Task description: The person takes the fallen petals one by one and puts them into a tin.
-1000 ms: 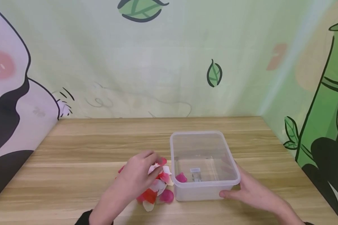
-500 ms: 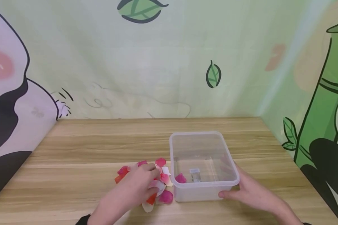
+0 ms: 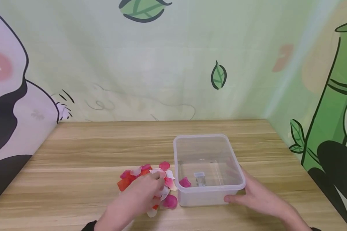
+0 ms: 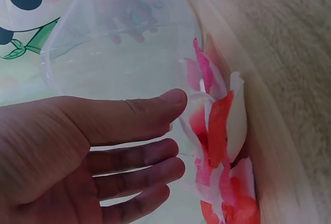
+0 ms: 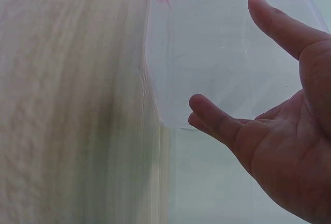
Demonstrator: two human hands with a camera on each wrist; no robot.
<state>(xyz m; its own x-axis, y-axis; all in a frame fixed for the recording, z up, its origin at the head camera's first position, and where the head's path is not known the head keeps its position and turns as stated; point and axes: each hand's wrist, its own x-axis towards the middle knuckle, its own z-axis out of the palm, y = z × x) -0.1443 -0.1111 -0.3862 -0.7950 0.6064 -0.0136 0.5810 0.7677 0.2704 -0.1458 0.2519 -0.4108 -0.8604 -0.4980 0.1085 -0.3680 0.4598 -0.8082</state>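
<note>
My left hand (image 3: 148,189) is over a pile of artificial flower petals (image 4: 220,131) in red, pink and white, left of a clear plastic container (image 3: 208,196). In the left wrist view its thumb and fingers are slightly bent, fingertips close to the petals, nothing between them. My right hand (image 3: 255,195) rests against the container's right side, thumb at the front right corner. The right wrist view shows its fingers (image 5: 214,118) spread and fairly straight. A single magenta petal (image 3: 185,182) shows at the container's near left inside, beside a small pale rectangle (image 3: 199,175).
The wooden table (image 3: 98,141) meets a printed fabric wall (image 3: 161,80) at the back, with leaves and pandas on it. One magenta petal (image 3: 170,201) lies beside the container's left wall, at the pile's edge.
My left hand has lowered and drawn slightly nearer over the pile, uncovering more petals at its far left. The right hand and the container stay in place.
</note>
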